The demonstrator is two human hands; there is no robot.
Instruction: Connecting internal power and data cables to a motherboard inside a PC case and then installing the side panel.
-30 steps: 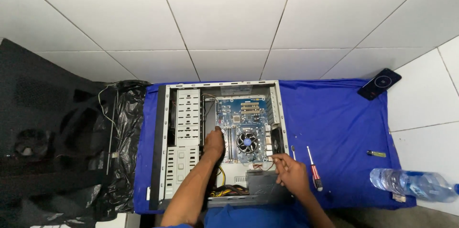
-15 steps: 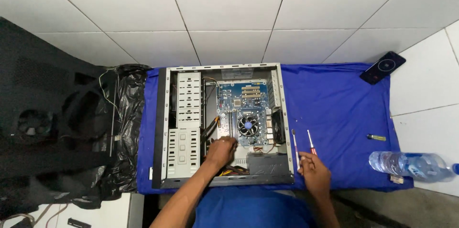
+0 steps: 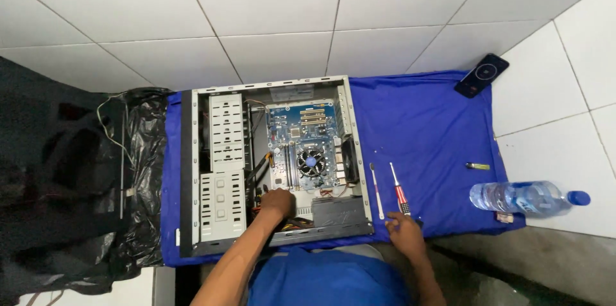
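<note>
One open computer case (image 3: pixel 212 165) on a blue cloth (image 3: pixel 423 126): left hand (image 3: pixel 277 202) curled inside, grip unclear; right hand (image 3: pixel 405 232) touching one of two screwdrivers (image 3: pixel 399 192), grasp unclear.

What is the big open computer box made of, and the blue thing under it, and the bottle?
The computer case looks like bare sheet metal: grey, dull shine, punched slots. The blue cloth under it seems to be fabric, since it lies soft with wrinkles. The bottle looks like clear plastic with a blue cap; you can see through it. The left hand is inside the case.
</note>
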